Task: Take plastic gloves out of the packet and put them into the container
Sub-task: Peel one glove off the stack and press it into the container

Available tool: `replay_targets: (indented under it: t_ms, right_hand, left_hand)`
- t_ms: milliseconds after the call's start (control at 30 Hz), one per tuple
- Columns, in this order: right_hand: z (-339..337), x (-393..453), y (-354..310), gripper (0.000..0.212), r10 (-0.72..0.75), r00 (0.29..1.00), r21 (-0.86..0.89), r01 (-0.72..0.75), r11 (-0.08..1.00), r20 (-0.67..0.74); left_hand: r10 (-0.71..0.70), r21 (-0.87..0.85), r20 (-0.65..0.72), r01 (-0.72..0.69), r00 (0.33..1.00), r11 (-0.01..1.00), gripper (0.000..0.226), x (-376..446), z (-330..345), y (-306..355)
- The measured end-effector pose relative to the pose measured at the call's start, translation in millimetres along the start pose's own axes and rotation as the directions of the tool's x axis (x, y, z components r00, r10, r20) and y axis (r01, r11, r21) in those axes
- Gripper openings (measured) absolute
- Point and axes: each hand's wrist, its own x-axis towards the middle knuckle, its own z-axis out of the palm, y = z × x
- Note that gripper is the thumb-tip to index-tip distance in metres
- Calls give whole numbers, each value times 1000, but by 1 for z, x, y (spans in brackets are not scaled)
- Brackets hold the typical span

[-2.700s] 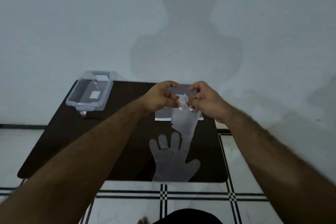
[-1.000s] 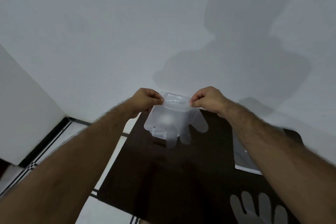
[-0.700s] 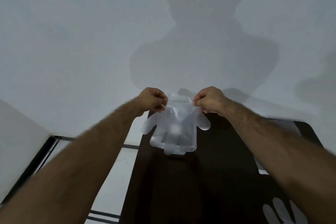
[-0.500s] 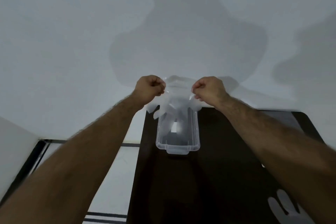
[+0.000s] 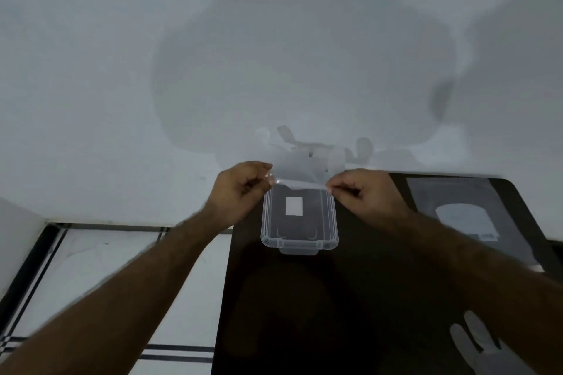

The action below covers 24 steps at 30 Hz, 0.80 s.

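A clear plastic glove (image 5: pixel 307 161) is stretched between my left hand (image 5: pixel 240 192) and my right hand (image 5: pixel 362 195); each pinches one corner of its cuff. The glove's fingers point away from me, over the far end of the clear plastic container (image 5: pixel 300 242). The container stands open on the dark table, with a white label on its bottom. The glove packet (image 5: pixel 463 216) lies flat on the table at the right. A second clear glove (image 5: pixel 484 347) lies on the table at the lower right, partly behind my right forearm.
The dark table (image 5: pixel 320 313) has its left edge just left of the container, with white tiled floor (image 5: pixel 137 256) beyond it. A pale wall (image 5: pixel 274 39) rises directly behind the table's far edge.
Both hands carried the glove from the table's middle to above the container. The glove, which hung fingers down, now lies flipped with its fingers pointing away over the container's far end.
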Motion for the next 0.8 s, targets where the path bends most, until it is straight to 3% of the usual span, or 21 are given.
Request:
replay_targets:
  t_ms: [200, 367, 500, 800]
  right_hand:
    - [44, 9, 43, 16, -53, 991, -201, 77, 977, 124]
    - [76, 21, 59, 18, 65, 962, -320, 24, 947, 265]
    - [93, 22, 63, 23, 131, 905, -449, 71, 891, 404]
    - [103, 27, 61, 25, 128, 834, -618, 285, 733, 537]
  left_hand:
    - [15, 147, 119, -32, 993, 989, 13, 2, 36, -50]
    - [4, 373, 269, -108, 963, 922, 17, 13, 56, -88]
    - [-17, 469, 336, -152, 942, 870, 21, 17, 61, -102]
    - [-31, 591, 616, -436, 787, 679, 19, 36, 69, -91]
